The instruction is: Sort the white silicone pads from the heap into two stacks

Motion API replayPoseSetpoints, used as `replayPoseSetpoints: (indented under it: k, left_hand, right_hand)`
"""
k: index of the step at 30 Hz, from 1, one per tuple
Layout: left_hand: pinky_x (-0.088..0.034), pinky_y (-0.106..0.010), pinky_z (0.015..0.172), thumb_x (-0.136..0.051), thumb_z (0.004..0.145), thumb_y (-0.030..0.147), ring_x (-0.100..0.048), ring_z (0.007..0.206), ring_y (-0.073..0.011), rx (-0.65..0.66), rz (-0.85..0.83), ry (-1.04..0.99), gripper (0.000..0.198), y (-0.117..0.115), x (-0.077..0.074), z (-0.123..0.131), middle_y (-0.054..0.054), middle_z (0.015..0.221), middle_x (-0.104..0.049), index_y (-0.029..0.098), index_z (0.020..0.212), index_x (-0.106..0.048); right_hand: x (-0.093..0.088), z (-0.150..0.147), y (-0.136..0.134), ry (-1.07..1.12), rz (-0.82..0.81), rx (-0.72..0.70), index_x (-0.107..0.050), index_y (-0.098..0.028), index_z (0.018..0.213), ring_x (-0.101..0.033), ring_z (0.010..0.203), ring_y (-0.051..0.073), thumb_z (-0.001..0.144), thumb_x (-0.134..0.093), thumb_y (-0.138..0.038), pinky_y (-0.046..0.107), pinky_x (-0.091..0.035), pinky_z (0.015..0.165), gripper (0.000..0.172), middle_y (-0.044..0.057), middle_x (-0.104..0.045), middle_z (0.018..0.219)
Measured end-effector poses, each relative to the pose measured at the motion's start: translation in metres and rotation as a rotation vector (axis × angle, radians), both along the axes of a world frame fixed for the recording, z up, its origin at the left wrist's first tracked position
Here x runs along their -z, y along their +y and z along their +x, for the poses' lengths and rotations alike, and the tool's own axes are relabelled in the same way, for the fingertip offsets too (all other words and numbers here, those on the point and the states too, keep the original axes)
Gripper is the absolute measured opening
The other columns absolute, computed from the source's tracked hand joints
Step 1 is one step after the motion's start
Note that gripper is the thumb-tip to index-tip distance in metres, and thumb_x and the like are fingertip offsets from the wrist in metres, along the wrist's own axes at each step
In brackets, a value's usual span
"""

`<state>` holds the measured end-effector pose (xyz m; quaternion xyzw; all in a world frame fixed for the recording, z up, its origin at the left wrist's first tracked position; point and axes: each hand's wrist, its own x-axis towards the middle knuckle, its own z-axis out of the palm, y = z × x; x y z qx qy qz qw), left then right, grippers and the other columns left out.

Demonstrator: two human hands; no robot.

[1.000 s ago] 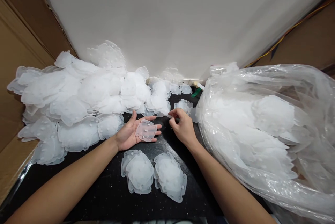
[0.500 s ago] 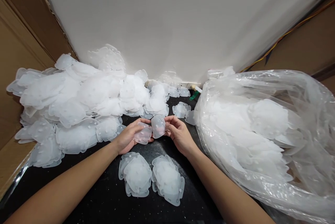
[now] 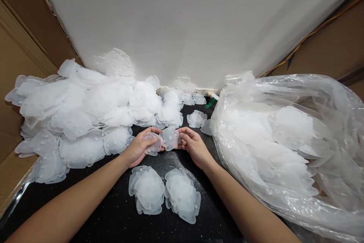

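In the head camera's view, a person's two bare hands met above a black tabletop (image 3: 213,216), each gripping a thin, translucent plastic piece. The left hand (image 3: 140,149), its fingers partly curled, pinned the left-hand piece (image 3: 152,145) beneath its thumb, with fingers behind. The right hand (image 3: 195,144), nearly closed, pinched the right-hand piece (image 3: 170,138) by its right edge between thumb and fingers. Small round dots marked this second piece, which was tilted up to the camera. The two pieces came together edge to edge between the hands; whether they touched or one merely passed in front of the other could not be told.

On the near side, just below the hands, lay two loose stacks of similar pieces, a left stack (image 3: 147,190) and a right stack (image 3: 182,195), side by side. A large heap (image 3: 93,99) of the pieces spread across the left, against a pale wall (image 3: 182,19) on the far side. A smaller pile (image 3: 170,108) lay beyond the hands, and to its right a small cluster (image 3: 196,119) sat near a green object (image 3: 210,103). On the right, a clear plastic bag (image 3: 349,114) gaped around many more pieces (image 3: 292,125). Cardboard (image 3: 22,34) stood at far left.
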<state>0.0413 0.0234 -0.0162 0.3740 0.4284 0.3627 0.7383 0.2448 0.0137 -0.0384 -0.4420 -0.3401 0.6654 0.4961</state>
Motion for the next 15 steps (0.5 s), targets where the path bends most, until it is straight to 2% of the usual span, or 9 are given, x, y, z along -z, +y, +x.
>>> replayPoseSetpoints:
  k: [4,9,13,15]
  left_hand:
    - [-0.057,-0.03,0.068,-0.083,0.068,0.032,-0.072,0.065,-0.0183,0.004,0.002,-0.009,0.043,0.001,0.002,-0.001,-0.005,0.079,-0.074,0.015,0.101,-0.061]
    - [-0.058,-0.032,0.072,-0.079,0.073,0.029,-0.074,0.072,-0.0216,0.014,-0.012,-0.017,0.038,0.002,0.003,-0.001,-0.008,0.085,-0.076,0.016,0.103,-0.061]
    - [-0.057,-0.041,0.081,-0.07,0.083,0.039,-0.075,0.087,-0.0292,0.034,-0.093,-0.072,0.034,0.003,-0.001,-0.001,-0.013,0.09,-0.076,0.016,0.106,-0.06]
    - [-0.057,-0.043,0.082,-0.062,0.088,0.048,-0.074,0.088,-0.0299,0.062,-0.141,-0.117,0.039,0.004,-0.003,-0.002,-0.014,0.095,-0.075,0.016,0.109,-0.061]
  right_hand:
    - [-0.001,0.001,0.0,0.009,0.0,-0.007,-0.063,-0.02,0.081,-0.059,0.058,0.011,0.067,-0.079,-0.051,0.028,-0.054,0.06,0.037,-0.003,-0.062,0.067]
    - [0.001,0.004,0.001,-0.058,0.043,-0.006,-0.063,-0.02,0.086,-0.062,0.063,0.014,0.063,-0.083,-0.045,0.029,-0.053,0.065,0.039,-0.002,-0.068,0.071]
    - [-0.004,0.003,-0.005,-0.219,0.261,0.124,-0.062,-0.022,0.087,-0.066,0.072,0.016,0.076,-0.074,-0.045,0.031,-0.054,0.072,0.029,0.0,-0.071,0.077]
    - [-0.01,-0.001,-0.009,-0.316,0.404,-0.011,-0.064,-0.023,0.091,-0.069,0.084,0.019,0.082,-0.068,-0.044,0.033,-0.054,0.08,0.023,0.003,-0.074,0.089]
